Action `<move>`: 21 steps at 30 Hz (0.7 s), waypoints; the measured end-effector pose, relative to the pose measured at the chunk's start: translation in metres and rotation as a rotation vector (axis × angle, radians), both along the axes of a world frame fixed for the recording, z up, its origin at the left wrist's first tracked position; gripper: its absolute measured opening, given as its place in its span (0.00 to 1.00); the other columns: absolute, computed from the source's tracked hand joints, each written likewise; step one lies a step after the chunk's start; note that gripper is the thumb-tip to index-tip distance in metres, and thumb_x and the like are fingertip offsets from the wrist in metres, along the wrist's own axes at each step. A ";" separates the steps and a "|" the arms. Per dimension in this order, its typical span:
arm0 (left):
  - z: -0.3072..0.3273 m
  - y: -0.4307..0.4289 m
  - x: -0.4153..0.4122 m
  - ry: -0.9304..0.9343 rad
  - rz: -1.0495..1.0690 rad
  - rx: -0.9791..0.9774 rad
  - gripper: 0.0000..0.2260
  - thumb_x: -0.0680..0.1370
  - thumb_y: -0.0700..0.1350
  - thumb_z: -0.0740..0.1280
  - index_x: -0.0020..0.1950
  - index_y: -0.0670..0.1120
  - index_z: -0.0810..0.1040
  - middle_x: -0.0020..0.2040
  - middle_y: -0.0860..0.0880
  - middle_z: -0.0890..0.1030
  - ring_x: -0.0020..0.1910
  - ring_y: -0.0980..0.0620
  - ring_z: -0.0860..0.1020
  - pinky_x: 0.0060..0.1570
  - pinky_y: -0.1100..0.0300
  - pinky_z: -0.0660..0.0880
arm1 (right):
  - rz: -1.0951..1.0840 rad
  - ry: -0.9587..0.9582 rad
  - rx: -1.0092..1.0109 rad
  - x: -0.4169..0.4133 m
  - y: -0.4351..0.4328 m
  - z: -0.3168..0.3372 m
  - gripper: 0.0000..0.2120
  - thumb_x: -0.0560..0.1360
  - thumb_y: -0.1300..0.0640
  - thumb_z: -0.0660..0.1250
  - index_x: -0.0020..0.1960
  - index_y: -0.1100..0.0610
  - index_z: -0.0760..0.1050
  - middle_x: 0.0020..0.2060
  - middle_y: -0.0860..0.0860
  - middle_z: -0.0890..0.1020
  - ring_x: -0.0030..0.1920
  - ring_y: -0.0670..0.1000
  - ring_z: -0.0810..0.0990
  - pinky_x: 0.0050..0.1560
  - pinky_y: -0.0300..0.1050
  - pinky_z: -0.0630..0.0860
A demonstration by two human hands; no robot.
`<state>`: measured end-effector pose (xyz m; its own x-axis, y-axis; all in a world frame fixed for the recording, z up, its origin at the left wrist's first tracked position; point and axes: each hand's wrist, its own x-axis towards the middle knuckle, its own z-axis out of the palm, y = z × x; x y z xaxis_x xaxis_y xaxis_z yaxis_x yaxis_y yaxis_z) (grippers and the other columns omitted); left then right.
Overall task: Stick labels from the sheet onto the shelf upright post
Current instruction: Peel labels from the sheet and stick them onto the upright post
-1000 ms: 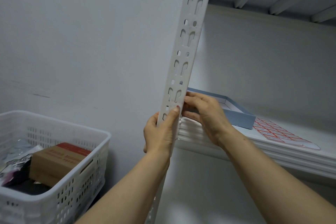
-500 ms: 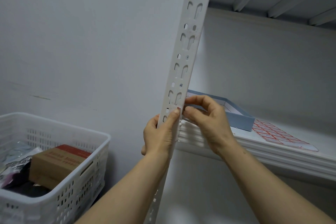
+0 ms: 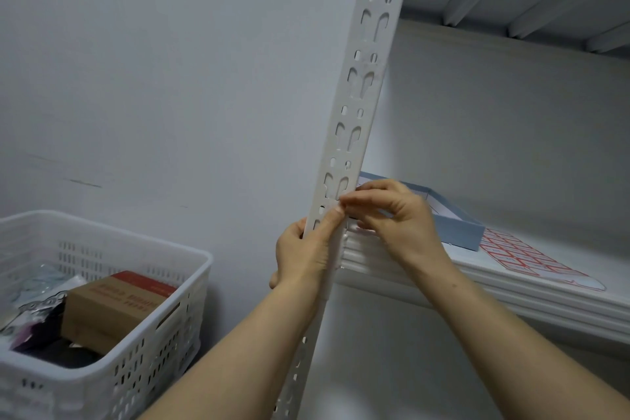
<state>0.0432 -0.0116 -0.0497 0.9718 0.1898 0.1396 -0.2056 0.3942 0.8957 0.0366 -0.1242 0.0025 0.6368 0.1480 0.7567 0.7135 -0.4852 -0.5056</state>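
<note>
Print on the cardboard box (image 3: 116,303) in the left white basket (image 3: 191,254) is too blurred to read. My left hand (image 3: 303,256) grips the white slotted post (image 3: 366,72) at centre; my right hand (image 3: 399,215) pinches its right edge. The red-bordered label sheet (image 3: 521,256) lies flat on the right shelf (image 3: 511,297)

Shelf upright post (image 3: 358,106), white, slotted: left hand (image 3: 303,256) grips it, thumb on its face; right hand (image 3: 395,215) pinches its right edge. Label sheet (image 3: 525,257) flat on shelf (image 3: 511,297), beside blue tray (image 3: 460,232). White basket (image 3: 191,252), lower left, holds cardboard box (image 3: 112,303).
</note>
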 end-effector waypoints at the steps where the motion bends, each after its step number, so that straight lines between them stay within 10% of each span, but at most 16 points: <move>1: 0.000 0.001 0.000 -0.014 -0.024 -0.011 0.18 0.62 0.63 0.75 0.27 0.51 0.77 0.25 0.57 0.73 0.35 0.50 0.73 0.42 0.58 0.72 | -0.042 -0.074 -0.108 0.001 -0.002 0.003 0.10 0.70 0.60 0.72 0.46 0.45 0.82 0.45 0.47 0.76 0.48 0.46 0.77 0.48 0.38 0.78; 4: 0.001 0.006 -0.003 -0.039 -0.078 -0.074 0.12 0.69 0.52 0.75 0.34 0.46 0.77 0.30 0.50 0.76 0.29 0.53 0.73 0.25 0.68 0.70 | -0.128 -0.291 -0.367 0.006 -0.006 0.012 0.08 0.69 0.53 0.71 0.47 0.49 0.84 0.44 0.48 0.71 0.44 0.48 0.75 0.42 0.41 0.74; 11: 0.007 0.009 -0.011 -0.001 -0.116 -0.095 0.09 0.70 0.50 0.74 0.39 0.45 0.82 0.32 0.49 0.82 0.30 0.54 0.79 0.27 0.67 0.75 | -0.333 -0.645 -0.781 0.004 -0.006 0.020 0.02 0.68 0.56 0.69 0.40 0.54 0.79 0.48 0.46 0.69 0.44 0.48 0.69 0.29 0.39 0.63; 17: 0.008 0.011 -0.017 0.012 -0.119 -0.083 0.09 0.71 0.51 0.73 0.43 0.46 0.84 0.37 0.49 0.84 0.33 0.55 0.80 0.31 0.67 0.77 | -0.516 -0.761 -0.769 0.009 0.004 0.006 0.06 0.71 0.58 0.63 0.37 0.59 0.75 0.45 0.53 0.75 0.45 0.50 0.68 0.33 0.40 0.65; 21: 0.010 0.018 -0.022 0.073 -0.062 -0.128 0.07 0.76 0.46 0.68 0.43 0.43 0.81 0.37 0.49 0.82 0.27 0.64 0.78 0.27 0.74 0.72 | -0.570 -0.491 -0.517 0.002 0.003 0.004 0.07 0.74 0.58 0.62 0.40 0.60 0.75 0.46 0.57 0.77 0.40 0.52 0.72 0.35 0.42 0.64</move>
